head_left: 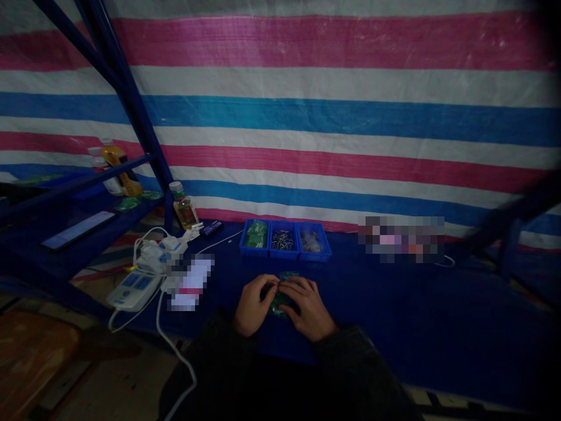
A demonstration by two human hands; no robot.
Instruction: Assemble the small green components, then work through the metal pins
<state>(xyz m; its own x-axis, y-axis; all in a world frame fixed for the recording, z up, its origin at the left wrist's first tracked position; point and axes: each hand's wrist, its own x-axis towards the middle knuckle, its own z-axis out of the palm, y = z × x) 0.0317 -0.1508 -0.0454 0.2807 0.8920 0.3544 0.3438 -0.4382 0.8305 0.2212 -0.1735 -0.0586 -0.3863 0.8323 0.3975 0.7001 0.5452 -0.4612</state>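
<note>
My left hand (255,305) and my right hand (308,309) are close together over the blue tabletop (363,316), their fingertips meeting. The fingers of my left hand curl in to the thumb. Those of my right hand bend toward the left fingertips, with its thumb lower down. What lies in the fingertips is too small and dark to make out. Under and between the hands lies a shiny green plastic packet (277,305), partly covered. Another green piece (289,275) shows just beyond the fingers.
Behind the hands stand three joined blue bins: one with green packets (256,235), one with metal screws (283,240), one with clear small pieces (311,241). To the left are a blurred phone (193,283), a power strip (134,289) with cables and a bottle (184,206).
</note>
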